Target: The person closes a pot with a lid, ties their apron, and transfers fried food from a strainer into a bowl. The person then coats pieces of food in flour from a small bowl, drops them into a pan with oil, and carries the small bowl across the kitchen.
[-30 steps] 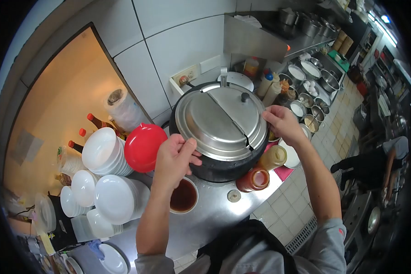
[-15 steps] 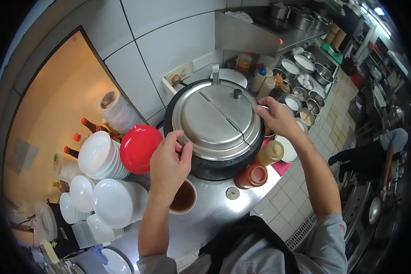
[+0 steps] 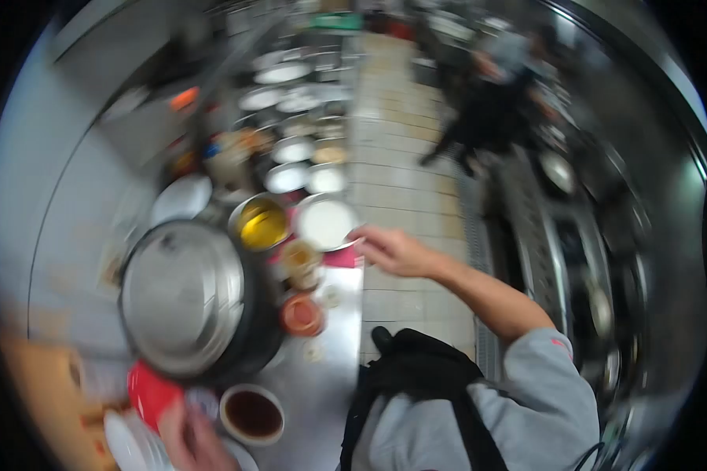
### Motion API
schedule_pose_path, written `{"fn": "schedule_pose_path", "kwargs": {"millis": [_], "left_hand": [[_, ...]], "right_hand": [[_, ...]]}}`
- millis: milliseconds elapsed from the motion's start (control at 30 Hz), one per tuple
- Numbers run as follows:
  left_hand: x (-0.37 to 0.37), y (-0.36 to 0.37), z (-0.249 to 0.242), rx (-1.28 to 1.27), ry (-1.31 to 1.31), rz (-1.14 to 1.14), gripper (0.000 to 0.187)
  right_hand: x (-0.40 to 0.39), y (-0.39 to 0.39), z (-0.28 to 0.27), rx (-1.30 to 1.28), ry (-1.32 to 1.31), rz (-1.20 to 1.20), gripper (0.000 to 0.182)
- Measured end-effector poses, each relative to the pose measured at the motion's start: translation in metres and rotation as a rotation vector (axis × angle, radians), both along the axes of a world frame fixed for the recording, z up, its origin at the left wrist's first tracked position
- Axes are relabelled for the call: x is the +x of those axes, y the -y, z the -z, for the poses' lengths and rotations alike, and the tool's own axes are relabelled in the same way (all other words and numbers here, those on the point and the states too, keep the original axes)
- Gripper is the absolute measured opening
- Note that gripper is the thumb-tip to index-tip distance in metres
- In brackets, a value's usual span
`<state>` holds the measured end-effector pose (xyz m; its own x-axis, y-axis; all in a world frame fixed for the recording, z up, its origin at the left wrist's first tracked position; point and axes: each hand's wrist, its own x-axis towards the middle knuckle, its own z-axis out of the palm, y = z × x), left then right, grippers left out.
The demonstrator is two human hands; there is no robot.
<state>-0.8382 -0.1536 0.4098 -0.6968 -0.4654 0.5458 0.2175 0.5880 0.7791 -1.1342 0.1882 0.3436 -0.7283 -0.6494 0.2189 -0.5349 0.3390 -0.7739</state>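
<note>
The large round pot [image 3: 263,314] with its metal lid [image 3: 182,294] stands on the steel counter at the left. My right hand [image 3: 389,250] is at the right rim of a bowl of white contents [image 3: 327,223]; its fingers are blurred, and whether they touch the rim is unclear. At the bottom left, my left hand [image 3: 192,439] is smeared by motion beside the red bowl [image 3: 151,392]. A bowl of dark brown liquid [image 3: 251,416] sits just right of that hand.
Red [image 3: 302,314] and yellowish [image 3: 301,263] sauce containers stand near a bowl of yellow liquid [image 3: 261,224]. Many pans and bowls line the counter's far part. White bowls [image 3: 130,441] are at lower left. Another person [image 3: 495,106] is across the tiled aisle [image 3: 401,169].
The view has swung to the right and blurred. Both hands have left the pot lid; my right hand is now by the white-filled bowl, my left near the red bowl.
</note>
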Motion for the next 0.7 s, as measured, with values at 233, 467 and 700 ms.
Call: {"fn": "schedule_pose_path", "kwargs": {"millis": [233,467,700], "left_hand": [[-0.022,-0.08,0.019,0.239,0.313,0.749,0.034],[-0.045,-0.177,0.165,0.712,0.946,0.792,0.032],[-0.047,-0.249,0.275,0.48,1.393,0.794,0.025]], "right_hand": [[0.136,-0.165,0.083,0.186,0.31,0.238,0.039],[0.244,-0.255,0.116,0.305,0.734,0.272,0.036],[0.269,-0.346,0.122,0.238,0.8,0.35,0.029]]}}
